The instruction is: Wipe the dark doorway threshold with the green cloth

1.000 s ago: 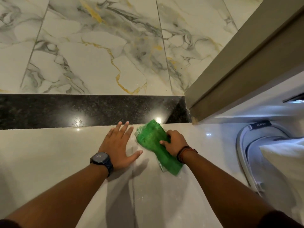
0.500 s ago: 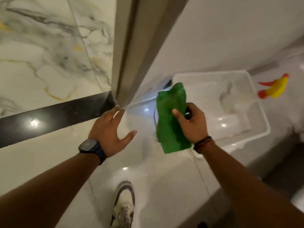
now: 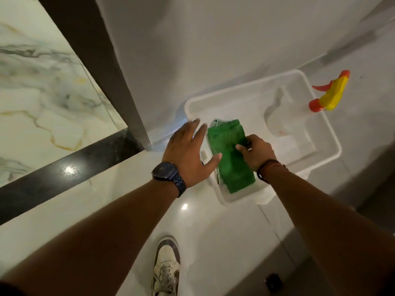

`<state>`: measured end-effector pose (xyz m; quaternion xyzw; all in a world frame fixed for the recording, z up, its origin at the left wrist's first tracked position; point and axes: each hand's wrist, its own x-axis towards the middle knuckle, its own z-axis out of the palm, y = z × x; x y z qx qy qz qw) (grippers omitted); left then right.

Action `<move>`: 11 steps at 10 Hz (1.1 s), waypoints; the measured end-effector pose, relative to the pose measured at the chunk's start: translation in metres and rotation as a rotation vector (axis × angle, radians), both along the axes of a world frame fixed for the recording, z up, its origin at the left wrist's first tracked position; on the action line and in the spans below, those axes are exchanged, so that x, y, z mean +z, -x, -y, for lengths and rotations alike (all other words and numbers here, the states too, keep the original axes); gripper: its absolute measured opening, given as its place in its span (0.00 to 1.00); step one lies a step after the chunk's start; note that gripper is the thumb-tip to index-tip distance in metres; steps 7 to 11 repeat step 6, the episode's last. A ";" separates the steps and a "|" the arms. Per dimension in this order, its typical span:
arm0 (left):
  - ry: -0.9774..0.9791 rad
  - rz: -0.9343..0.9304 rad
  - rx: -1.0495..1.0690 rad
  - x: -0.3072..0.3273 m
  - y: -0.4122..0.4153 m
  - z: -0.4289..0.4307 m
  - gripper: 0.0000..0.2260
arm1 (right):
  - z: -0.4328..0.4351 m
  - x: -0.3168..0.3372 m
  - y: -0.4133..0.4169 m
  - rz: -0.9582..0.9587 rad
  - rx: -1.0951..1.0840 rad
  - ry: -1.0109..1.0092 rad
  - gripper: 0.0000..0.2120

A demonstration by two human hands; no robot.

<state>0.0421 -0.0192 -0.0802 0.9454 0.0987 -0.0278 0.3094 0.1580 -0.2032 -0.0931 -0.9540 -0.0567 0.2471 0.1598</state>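
The green cloth [image 3: 230,155] hangs folded over the near left part of a white plastic tub [image 3: 324,133], pinched in my right hand [image 3: 257,153]. My left hand [image 3: 188,154], with a dark watch on the wrist, hovers with fingers spread just left of the cloth, its thumb touching the cloth's edge. The dark doorway threshold [image 3: 70,169] runs as a black polished strip across the floor at the left, well away from both hands.
A grey door frame [image 3: 96,60] and a white wall rise behind the tub. A yellow and orange spray trigger [image 3: 330,91] shows at the right. Marble tiles [image 3: 38,92] lie beyond the threshold. My shoe [image 3: 165,268] stands on the pale floor below.
The view swung right, away from the threshold. My right hand lifted the cloth off the floor and carried it over the white tub; my left hand left the floor and followed.
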 end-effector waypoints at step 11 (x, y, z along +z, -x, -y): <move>-0.242 -0.077 -0.023 0.039 0.074 -0.069 0.38 | -0.060 0.046 0.069 0.339 0.606 0.101 0.28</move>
